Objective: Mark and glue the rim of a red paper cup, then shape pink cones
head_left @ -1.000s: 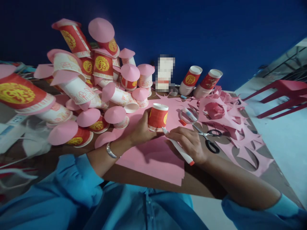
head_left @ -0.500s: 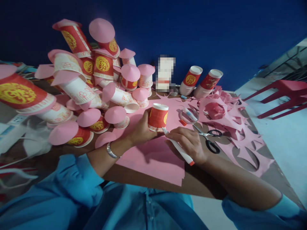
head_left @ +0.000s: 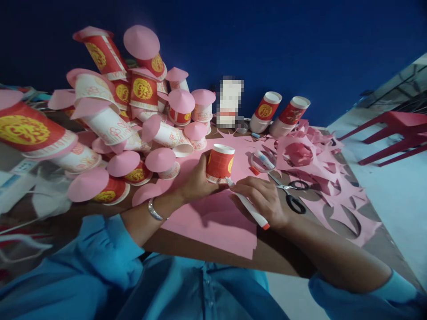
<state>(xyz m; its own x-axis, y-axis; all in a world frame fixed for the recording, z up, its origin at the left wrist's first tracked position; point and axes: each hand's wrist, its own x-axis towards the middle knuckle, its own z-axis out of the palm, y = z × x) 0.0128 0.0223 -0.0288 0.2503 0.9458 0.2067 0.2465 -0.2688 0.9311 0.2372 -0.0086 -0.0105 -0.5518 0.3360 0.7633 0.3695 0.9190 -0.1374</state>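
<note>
My left hand (head_left: 197, 181) is wrapped round the left side and base of a red paper cup (head_left: 220, 162) with yellow printing. The cup stands upright in it, white-rimmed mouth up, above the pink paper. A slim white tool (head_left: 249, 206) with an orange end is in my right hand (head_left: 262, 198); its exact kind is unclear. Its pale narrow tip meets the cup's pale lower band. Below the cup lie stacked pink paper sheets (head_left: 213, 231). Right of my right hand are black-handled scissors (head_left: 284, 187), their blades spread.
Several cups with pink cone tops (head_left: 143, 91) are heaped at left. Two stacks of nested cups (head_left: 266, 111) lean at the back wall. A tape roll (head_left: 271, 165), an orange cap (head_left: 254, 170) and pink offcuts (head_left: 350, 213) lie at right, with a red stool (head_left: 400, 126) beyond.
Almost everything looks the same. My hands, the cup and the white tool have barely shifted, and the tip is still at the cup's lower band.
</note>
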